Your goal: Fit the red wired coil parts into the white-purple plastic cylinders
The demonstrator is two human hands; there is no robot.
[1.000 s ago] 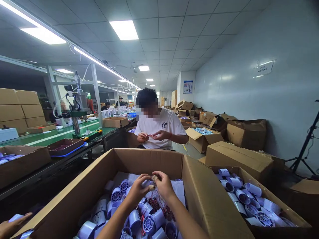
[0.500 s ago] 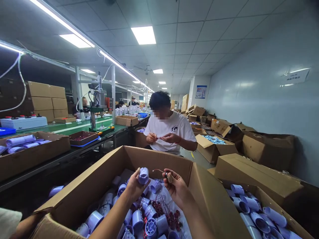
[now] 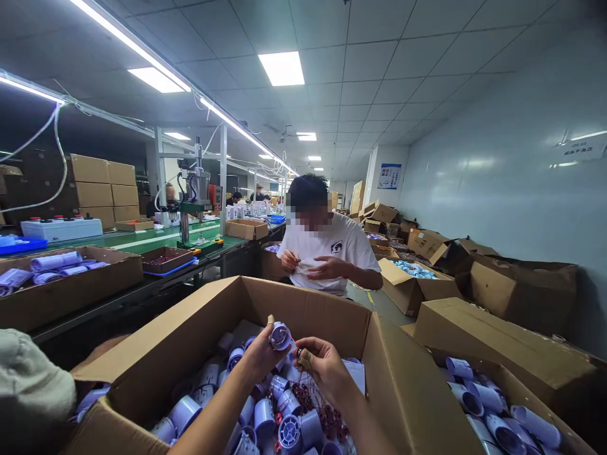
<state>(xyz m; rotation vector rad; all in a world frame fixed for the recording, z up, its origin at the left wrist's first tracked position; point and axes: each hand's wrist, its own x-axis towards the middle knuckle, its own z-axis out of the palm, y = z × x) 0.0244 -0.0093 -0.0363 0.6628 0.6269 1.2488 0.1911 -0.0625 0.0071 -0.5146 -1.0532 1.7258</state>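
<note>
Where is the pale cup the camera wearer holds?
In the head view, the pale cup is below and left of centre, in the left hand, beside the right hand, over the piled cups in the cardboard box.

Pale lilac plastic cup, held tilted, small dark part just beside it

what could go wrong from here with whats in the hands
The small dark part in the right hand might slip free and get lost among the red wired parts below. The plastic cup in the left hand could drop into the carton among similar cups.
</note>
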